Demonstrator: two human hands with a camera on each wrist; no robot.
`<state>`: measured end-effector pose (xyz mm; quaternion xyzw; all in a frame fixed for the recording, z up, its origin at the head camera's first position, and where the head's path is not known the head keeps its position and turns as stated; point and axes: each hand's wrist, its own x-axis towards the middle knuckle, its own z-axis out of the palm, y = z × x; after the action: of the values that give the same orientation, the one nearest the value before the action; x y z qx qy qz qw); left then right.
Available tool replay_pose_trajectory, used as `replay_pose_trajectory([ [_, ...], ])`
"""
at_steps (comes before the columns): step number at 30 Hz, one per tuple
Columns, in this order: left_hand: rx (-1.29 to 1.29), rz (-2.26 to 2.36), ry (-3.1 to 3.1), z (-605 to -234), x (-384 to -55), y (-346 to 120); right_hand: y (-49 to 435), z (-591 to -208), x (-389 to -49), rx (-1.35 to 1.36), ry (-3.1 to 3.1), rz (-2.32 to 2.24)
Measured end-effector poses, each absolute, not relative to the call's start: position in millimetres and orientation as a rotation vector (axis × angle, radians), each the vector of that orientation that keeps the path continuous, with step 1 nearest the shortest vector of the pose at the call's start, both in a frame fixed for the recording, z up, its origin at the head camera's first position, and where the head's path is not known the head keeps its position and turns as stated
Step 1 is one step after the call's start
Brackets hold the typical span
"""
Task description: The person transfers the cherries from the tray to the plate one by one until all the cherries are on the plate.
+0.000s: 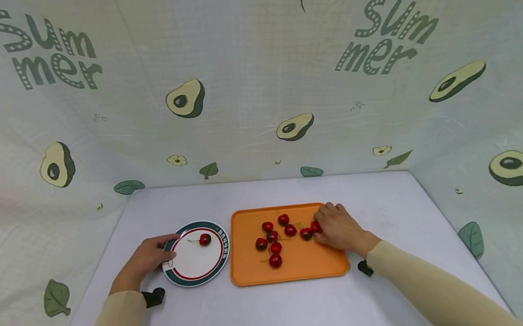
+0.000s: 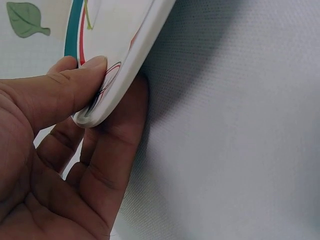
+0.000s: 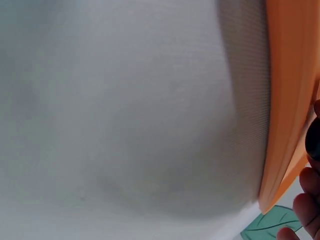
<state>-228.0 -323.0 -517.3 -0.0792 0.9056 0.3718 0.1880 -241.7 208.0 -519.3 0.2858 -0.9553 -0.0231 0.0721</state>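
My left hand (image 1: 152, 257) grips the left rim of a round white plate (image 1: 191, 266) with a green and red border. In the left wrist view the thumb (image 2: 75, 90) lies on top of the rim and fingers are beneath it. A single dark red cherry (image 1: 204, 239) with its stem lies on the plate. Over the right side of an orange tray (image 1: 310, 266), my right hand (image 1: 340, 229) pinches a red cherry (image 1: 315, 227) at its fingertips. The right wrist view catches only some of these fingers and a dark round cherry (image 3: 313, 140) at the edge.
Several more cherries with stems, one of them a large red cherry (image 1: 275, 260), lie in the tray's left and middle. Plate and tray stand side by side on a white tabletop (image 1: 268, 316). Behind hangs a cloth (image 1: 242, 117) printed with avocados and leaves.
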Motion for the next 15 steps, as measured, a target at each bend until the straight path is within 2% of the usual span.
replay_pose_trajectory([
  [15, -0.198, 0.998, 2.55, -518.6, -232.7, -325.2, 215.3, -511.4, -247.9, 0.773, -2.712, -0.062],
])
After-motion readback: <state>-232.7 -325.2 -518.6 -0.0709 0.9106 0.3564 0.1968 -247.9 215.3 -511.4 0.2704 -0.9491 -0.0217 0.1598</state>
